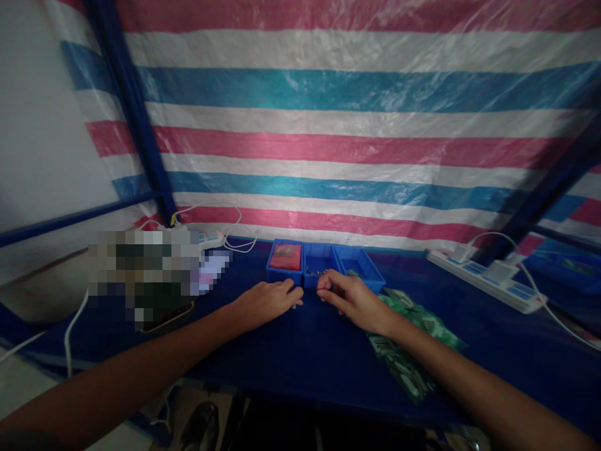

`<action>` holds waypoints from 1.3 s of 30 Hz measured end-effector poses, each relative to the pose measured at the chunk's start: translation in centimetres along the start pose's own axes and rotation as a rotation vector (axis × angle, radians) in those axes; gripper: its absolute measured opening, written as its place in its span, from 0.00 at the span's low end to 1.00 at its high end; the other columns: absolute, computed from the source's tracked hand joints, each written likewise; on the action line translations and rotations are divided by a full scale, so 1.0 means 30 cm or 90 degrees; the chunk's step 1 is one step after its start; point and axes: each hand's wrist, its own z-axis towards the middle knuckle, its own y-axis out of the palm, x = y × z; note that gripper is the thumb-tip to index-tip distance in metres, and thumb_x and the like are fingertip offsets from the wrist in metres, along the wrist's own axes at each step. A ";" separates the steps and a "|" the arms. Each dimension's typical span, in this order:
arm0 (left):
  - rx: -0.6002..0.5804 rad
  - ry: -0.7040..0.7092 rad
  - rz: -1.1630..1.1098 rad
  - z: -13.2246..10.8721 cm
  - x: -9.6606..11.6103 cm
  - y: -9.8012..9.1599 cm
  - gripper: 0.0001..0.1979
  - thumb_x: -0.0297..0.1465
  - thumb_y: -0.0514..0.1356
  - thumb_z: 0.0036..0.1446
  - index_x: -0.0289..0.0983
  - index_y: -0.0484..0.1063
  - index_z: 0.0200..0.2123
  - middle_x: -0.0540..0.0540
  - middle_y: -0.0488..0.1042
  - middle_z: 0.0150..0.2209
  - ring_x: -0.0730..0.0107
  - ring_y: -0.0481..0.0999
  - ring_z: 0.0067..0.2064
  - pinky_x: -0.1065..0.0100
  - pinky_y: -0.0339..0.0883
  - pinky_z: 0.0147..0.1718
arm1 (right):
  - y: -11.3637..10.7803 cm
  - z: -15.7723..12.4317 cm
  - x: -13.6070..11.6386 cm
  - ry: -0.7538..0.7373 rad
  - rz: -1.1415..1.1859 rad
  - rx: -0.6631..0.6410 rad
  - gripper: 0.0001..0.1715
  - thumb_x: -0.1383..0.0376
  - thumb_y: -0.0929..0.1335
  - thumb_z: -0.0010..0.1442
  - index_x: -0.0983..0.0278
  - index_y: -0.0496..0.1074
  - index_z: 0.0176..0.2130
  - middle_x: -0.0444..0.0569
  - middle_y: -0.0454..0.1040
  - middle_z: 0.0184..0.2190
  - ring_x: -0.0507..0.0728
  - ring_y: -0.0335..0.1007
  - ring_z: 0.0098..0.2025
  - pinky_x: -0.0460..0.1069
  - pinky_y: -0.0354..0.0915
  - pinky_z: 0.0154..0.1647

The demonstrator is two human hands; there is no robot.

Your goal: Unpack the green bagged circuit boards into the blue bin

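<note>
Both my hands rest on a dark blue table (291, 351) just in front of three small blue bins. My left hand (268, 299) lies palm down with its fingers curled toward a tiny pale part at its fingertips. My right hand (353, 299) has its fingertips pinched together near the middle bin (317, 262), which holds small dark parts. What either hand pinches is too small to name. The left bin (284, 260) holds something red. The right bin (360, 263) looks empty.
Green circuit-board strips (407, 351) lie under my right forearm. A white power strip (483, 277) with plugs sits at the right, another power strip (211, 240) with white cables at the back left. A striped tarp (328, 125) hangs behind the table. A blurred-out area covers the left.
</note>
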 end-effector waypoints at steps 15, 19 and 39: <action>0.004 -0.039 -0.026 -0.004 0.026 -0.032 0.25 0.52 0.48 0.73 0.38 0.70 0.50 0.41 0.74 0.46 0.59 0.80 0.44 0.69 0.71 0.32 | 0.001 0.000 -0.002 0.009 0.022 0.018 0.13 0.53 0.66 0.73 0.60 0.68 0.43 0.44 0.72 0.34 0.51 0.67 0.27 0.45 0.65 0.26; -0.019 -0.052 -0.022 -0.014 0.020 -0.036 0.29 0.56 0.47 0.71 0.38 0.69 0.53 0.40 0.77 0.44 0.55 0.81 0.41 0.65 0.71 0.32 | -0.003 0.002 -0.007 0.021 0.029 0.016 0.13 0.53 0.66 0.73 0.60 0.69 0.43 0.43 0.72 0.34 0.51 0.66 0.26 0.46 0.65 0.25; -0.026 0.001 -0.118 0.003 -0.011 0.006 0.15 0.41 0.52 0.74 0.37 0.68 0.53 0.45 0.72 0.48 0.63 0.80 0.44 0.67 0.74 0.39 | -0.001 0.004 -0.013 0.027 0.071 0.077 0.11 0.55 0.66 0.73 0.60 0.67 0.44 0.40 0.67 0.31 0.48 0.64 0.21 0.44 0.61 0.20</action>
